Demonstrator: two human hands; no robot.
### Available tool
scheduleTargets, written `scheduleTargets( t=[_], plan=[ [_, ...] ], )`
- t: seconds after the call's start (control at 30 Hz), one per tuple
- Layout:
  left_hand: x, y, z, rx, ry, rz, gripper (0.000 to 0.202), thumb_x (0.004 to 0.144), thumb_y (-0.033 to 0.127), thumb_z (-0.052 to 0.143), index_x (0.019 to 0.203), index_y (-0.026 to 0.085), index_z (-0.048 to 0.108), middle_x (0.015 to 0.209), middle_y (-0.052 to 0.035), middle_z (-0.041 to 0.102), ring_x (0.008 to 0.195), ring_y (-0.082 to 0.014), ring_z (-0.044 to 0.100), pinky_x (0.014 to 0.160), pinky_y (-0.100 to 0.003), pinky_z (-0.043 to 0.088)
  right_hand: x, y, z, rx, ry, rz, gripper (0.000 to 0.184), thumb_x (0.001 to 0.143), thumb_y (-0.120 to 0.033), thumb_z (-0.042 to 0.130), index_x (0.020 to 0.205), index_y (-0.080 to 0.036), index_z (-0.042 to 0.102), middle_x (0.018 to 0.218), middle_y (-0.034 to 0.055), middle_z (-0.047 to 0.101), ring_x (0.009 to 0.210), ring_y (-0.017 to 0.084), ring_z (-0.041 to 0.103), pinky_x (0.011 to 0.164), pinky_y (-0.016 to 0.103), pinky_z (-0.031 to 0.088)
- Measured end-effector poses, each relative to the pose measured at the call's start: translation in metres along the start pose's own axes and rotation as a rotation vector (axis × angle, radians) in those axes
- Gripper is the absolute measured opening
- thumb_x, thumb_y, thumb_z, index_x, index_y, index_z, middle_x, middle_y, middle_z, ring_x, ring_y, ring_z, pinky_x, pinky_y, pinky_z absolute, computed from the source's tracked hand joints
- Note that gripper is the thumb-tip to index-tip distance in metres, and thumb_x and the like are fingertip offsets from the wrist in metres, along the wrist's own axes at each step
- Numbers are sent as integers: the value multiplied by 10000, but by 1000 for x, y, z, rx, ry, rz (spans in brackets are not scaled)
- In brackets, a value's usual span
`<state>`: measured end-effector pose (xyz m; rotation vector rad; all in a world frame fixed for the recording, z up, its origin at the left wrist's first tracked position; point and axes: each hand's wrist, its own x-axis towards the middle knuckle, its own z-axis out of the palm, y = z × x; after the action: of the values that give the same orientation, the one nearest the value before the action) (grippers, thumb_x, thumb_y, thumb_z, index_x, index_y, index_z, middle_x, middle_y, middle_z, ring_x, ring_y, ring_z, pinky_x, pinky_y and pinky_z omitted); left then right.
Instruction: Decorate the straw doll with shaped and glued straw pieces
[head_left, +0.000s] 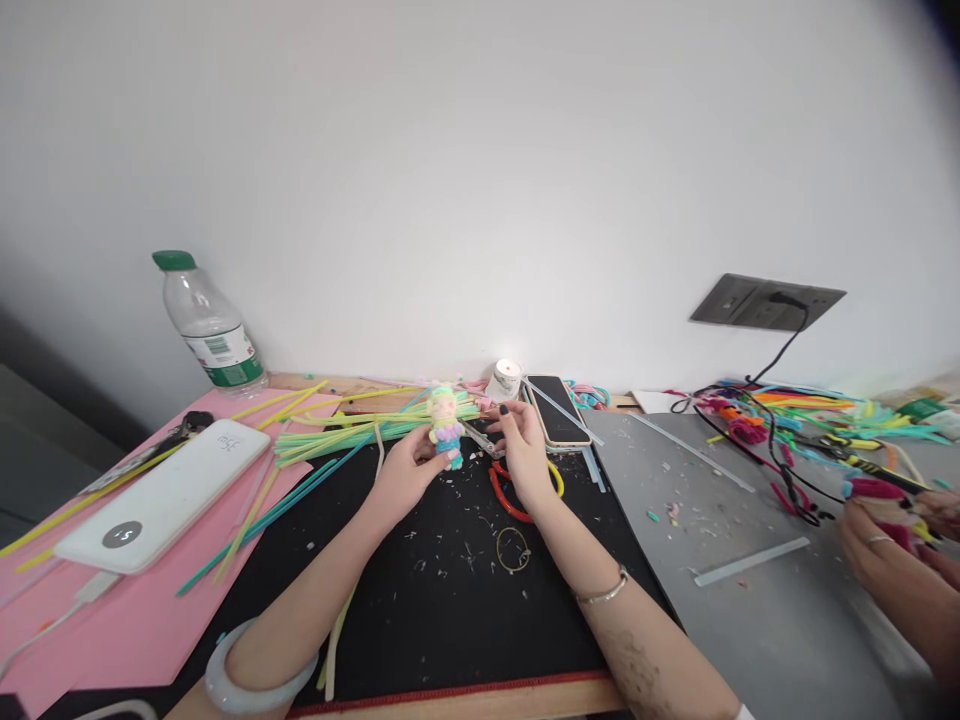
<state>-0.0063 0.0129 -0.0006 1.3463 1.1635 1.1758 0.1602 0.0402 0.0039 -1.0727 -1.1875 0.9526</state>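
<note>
My left hand point(409, 465) is closed on a small pipe-cleaner doll point(447, 428) with a pale yellow head and a purple and teal body, held upright over the black mat point(450, 600). My right hand point(520, 447) is just to the doll's right, with its fingers curled near a small metal tool point(480, 440); whether they grip it I cannot make out. A bundle of green and yellow pipe cleaners point(337, 432) lies behind my left hand. Red-handled scissors point(506, 495) sit under my right wrist.
A white power bank point(161, 505) lies on pink paper at left, with a plastic bottle point(210, 325) behind it. A lit candle point(505, 379) and a phone point(559, 410) stand at the back. Another person's hands point(892, 530) work among coloured pipe cleaners point(810, 415) at right.
</note>
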Motion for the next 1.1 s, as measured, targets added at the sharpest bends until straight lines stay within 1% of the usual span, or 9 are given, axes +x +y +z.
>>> scheduleTargets(
  t=[0.13,0.23,0.33,0.43,0.63,0.73,0.83,0.97,1.1],
  plan=[
    [-2,8,0,-19,45,-39,417,712,375,655,1060,152,600,1007,-93,693,935,-244,643,757,-343,515,11,2,-18,-334,174,-161,159,850,-279,486,711,-207,461,653,-29,504,610,132,465,590,260,351],
    [-5,11,1,0,-125,-129,373,708,385,657,989,141,629,855,-80,707,740,-203,651,582,-283,498,15,3,-25,-429,163,-199,233,857,-256,448,631,-210,415,572,-48,440,548,125,401,562,259,308],
    [-9,12,4,35,-293,-213,342,702,365,658,955,138,623,703,-42,683,608,-166,625,532,-259,481,15,5,-25,-437,146,-214,242,863,-278,445,633,-216,401,559,-52,429,532,123,382,547,254,294],
    [-12,10,7,143,-312,-263,330,677,365,663,917,146,606,664,-34,674,581,-182,635,515,-267,483,14,7,-24,-447,127,-227,248,870,-304,448,643,-217,402,558,-52,430,527,124,380,545,251,288],
    [-17,8,8,437,-194,-92,243,713,433,603,767,197,616,556,1,628,475,-179,598,499,-268,415,14,9,-23,-471,121,-222,243,865,-295,449,643,-217,384,557,-57,396,522,118,366,537,246,280],
    [-17,13,4,645,-81,23,352,752,509,541,567,210,559,498,-9,576,473,-173,538,482,-263,328,13,6,-23,-485,141,-230,253,854,-287,453,630,-217,359,555,-66,339,518,112,334,526,243,264],
    [-14,19,-6,762,39,78,423,823,489,439,515,210,514,487,-19,553,478,-167,492,498,-268,295,13,4,-22,-475,137,-223,263,848,-278,454,620,-217,339,557,-66,313,522,110,314,517,242,252],
    [-2,19,-25,845,266,129,324,847,406,396,668,212,583,568,-23,587,538,-183,515,552,-286,326,12,6,-21,-456,109,-227,266,841,-276,458,612,-216,336,552,-64,303,525,110,302,506,238,239],
    [9,11,-51,960,345,74,212,769,333,472,862,192,600,827,-93,662,768,-251,595,636,-314,387,12,8,-20,-441,105,-232,259,831,-273,459,610,-216,339,554,-63,310,522,108,300,503,236,241]
  ],
)
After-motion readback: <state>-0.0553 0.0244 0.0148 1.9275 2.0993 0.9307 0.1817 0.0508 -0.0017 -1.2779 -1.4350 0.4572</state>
